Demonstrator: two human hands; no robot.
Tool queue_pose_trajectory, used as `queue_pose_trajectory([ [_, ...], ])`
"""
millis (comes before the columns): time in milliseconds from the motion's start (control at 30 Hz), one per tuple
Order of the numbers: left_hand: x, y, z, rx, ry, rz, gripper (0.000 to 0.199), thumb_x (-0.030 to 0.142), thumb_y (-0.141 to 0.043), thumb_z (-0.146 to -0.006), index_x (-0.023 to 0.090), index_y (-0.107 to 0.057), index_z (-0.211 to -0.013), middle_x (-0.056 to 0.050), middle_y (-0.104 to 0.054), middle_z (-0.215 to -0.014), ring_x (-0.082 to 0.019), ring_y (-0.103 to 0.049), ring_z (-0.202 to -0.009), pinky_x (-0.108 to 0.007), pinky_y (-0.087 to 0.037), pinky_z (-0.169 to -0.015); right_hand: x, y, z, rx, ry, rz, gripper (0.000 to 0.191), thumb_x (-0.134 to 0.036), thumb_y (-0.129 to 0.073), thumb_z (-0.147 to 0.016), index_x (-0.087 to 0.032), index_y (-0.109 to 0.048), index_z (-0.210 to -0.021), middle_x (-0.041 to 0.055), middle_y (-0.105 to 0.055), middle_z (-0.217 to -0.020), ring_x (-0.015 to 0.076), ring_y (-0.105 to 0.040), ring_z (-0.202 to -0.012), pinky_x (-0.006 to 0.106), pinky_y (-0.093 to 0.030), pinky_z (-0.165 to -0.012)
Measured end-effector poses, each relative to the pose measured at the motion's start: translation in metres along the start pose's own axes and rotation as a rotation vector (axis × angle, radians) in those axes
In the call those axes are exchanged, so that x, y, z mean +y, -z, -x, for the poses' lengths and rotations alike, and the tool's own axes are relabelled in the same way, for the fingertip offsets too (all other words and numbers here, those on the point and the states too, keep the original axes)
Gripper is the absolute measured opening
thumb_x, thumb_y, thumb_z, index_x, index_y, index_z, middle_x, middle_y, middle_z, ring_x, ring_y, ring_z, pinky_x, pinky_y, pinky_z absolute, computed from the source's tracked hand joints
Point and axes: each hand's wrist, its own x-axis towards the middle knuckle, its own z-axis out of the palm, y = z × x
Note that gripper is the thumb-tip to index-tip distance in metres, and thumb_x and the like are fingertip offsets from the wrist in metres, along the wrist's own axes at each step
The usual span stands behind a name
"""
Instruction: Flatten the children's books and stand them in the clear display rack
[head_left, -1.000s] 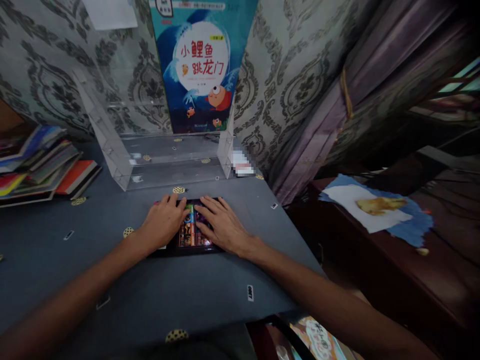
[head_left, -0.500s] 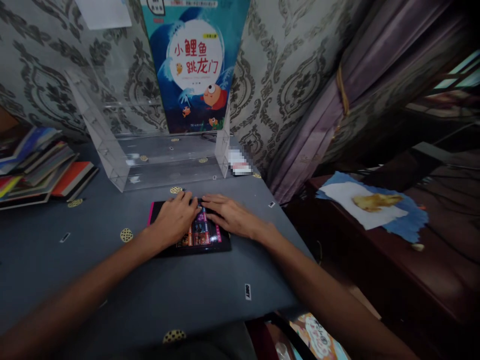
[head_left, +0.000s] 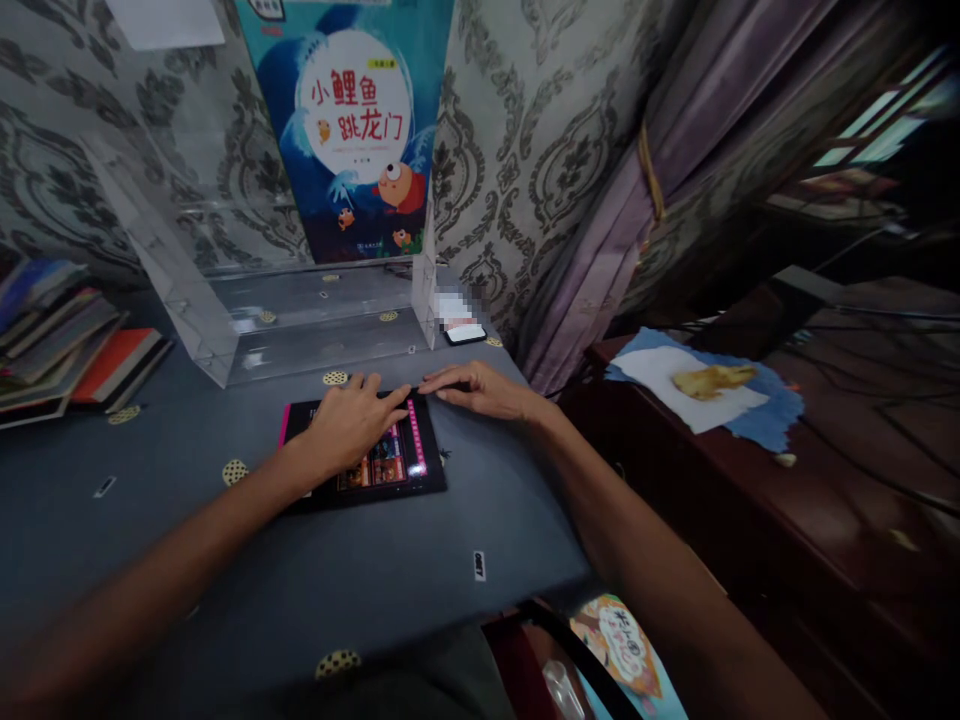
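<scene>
On the grey-blue table (head_left: 397, 560), just this side of a clear stand (head_left: 424, 300), a black book (head_left: 386, 455) lies flat, its pictured cover facing up. It looks thin and light, I'd say, with a cover stiff enough to hold its shape when lifted, yet likely to bend if pinched by one corner alone. The glint low on its right side suggests a glossy face, so a light touch could skid there; nothing about it seems fragile beyond corners that might crease. The best hold, to my mind, is by the edges: the right edge and part of the near edge show uncovered, good for a grip from above and below.

As for where it lies, the book is directly under the left hand (head_left: 356, 425), which rests palm down across it, fingers loosely spread toward the far edge, clenching nothing that I can see. The right hand (head_left: 484, 390) is mostly out past the book's far right corner, fingers stretched inward to that corner. From where I stand I can't make out whether they pinch the edge, merely touch it or stop just beside it.
</scene>
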Motion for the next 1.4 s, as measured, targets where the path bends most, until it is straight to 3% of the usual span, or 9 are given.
queue_pose_trajectory([
  [200, 0.002, -0.002, -0.002, 0.028, -0.038, 0.029, 0.043, 0.039, -0.038, -0.109, 0.022, -0.057, -0.144, -0.015, -0.063, -0.12, -0.032, -0.061, -0.111, -0.039, -0.051, -0.083, 0.004, -0.004, -0.003, 0.032, -0.021, 0.034, 0.03, -0.016, -0.058, -0.096, -0.024, -0.077, -0.119, 0.0038, -0.078, -0.12, 0.0186, -0.072, -0.114, 0.037, -0.054, -0.103],
  [367, 0.006, -0.004, 0.001, 0.056, -0.078, 0.043, 0.044, 0.041, -0.04, -0.109, 0.028, -0.052, -0.149, -0.012, -0.063, -0.124, -0.03, -0.059, -0.114, -0.041, -0.052, -0.088, 0.004, -0.007, -0.003, 0.056, -0.051, -0.042, 0.03, -0.021, -0.056, -0.098, -0.022, -0.075, -0.121, 0.0059, -0.077, -0.125, 0.0197, -0.071, -0.116, 0.039, -0.055, -0.104],
  [500, 0.007, -0.008, 0.002, 0.067, -0.065, 0.063, 0.044, 0.042, -0.04, -0.108, 0.027, -0.053, -0.148, -0.013, -0.063, -0.126, -0.03, -0.06, -0.115, -0.045, -0.051, -0.093, 0.003, -0.007, -0.004, 0.048, -0.055, -0.04, 0.031, -0.021, -0.056, -0.097, -0.021, -0.075, -0.122, 0.0065, -0.077, -0.125, 0.0202, -0.071, -0.116, 0.04, -0.055, -0.105],
  [700, 0.005, -0.024, 0.005, 0.141, -0.175, 0.125, 0.047, 0.044, -0.036, -0.109, 0.031, -0.049, -0.152, -0.016, -0.049, -0.154, -0.035, -0.044, -0.143, -0.056, -0.044, -0.107, -0.001, -0.007, -0.004, 0.056, -0.062, -0.008, 0.031, -0.019, -0.057, -0.096, -0.022, -0.075, -0.121, 0.0041, -0.078, -0.122, 0.0194, -0.073, -0.112, 0.038, -0.056, -0.101],
  [833, 0.008, -0.023, 0.009, 0.165, -0.2, 0.107, 0.048, 0.044, -0.037, -0.109, 0.026, -0.05, -0.151, -0.019, -0.046, -0.157, -0.04, -0.036, -0.149, -0.064, -0.038, -0.11, -0.002, -0.008, -0.004, 0.065, -0.059, -0.003, 0.031, -0.019, -0.058, -0.095, -0.021, -0.075, -0.12, 0.0046, -0.078, -0.121, 0.019, -0.072, -0.112, 0.036, -0.055, -0.102],
  [933, 0.012, -0.019, 0.014, 0.155, -0.281, 0.129, 0.047, 0.042, -0.035, -0.109, 0.022, -0.055, -0.148, -0.019, -0.05, -0.154, -0.038, -0.038, -0.149, -0.061, -0.037, -0.113, -0.002, -0.01, -0.005, 0.083, -0.057, -0.005, 0.031, -0.018, -0.057, -0.095, -0.018, -0.075, -0.12, 0.0065, -0.079, -0.119, 0.0195, -0.073, -0.111, 0.036, -0.055, -0.102],
  [1067, 0.017, -0.021, 0.025, 0.14, -0.381, 0.212, 0.047, 0.044, -0.033, -0.11, 0.027, -0.055, -0.147, -0.013, -0.053, -0.154, -0.031, -0.045, -0.146, -0.055, -0.035, -0.117, -0.001, -0.012, -0.006, 0.089, -0.064, 0.004, 0.03, -0.019, -0.057, -0.095, -0.017, -0.075, -0.119, 0.0073, -0.079, -0.117, 0.0199, -0.073, -0.111, 0.035, -0.054, -0.101],
  [1267, 0.026, -0.023, 0.046, 0.122, -0.441, 0.246, 0.048, 0.054, -0.037, -0.107, 0.033, -0.054, -0.148, -0.01, -0.05, -0.157, -0.03, -0.041, -0.149, -0.056, -0.032, -0.12, -0.002, -0.011, -0.006, 0.108, -0.061, 0.036, 0.028, -0.022, -0.058, -0.096, -0.019, -0.077, -0.117, 0.0051, -0.08, -0.116, 0.02, -0.073, -0.107, 0.035, -0.055, -0.099],
  [1400, 0.033, -0.021, 0.056, 0.128, -0.438, 0.208, 0.046, 0.047, -0.041, -0.108, 0.032, -0.051, -0.15, -0.012, -0.049, -0.159, -0.031, -0.041, -0.15, -0.055, -0.032, -0.12, -0.006, -0.015, -0.006, 0.123, -0.07, 0.071, 0.028, -0.024, -0.057, -0.097, -0.02, -0.077, -0.116, 0.005, -0.08, -0.116, 0.0202, -0.073, -0.107, 0.034, -0.055, -0.098],
])
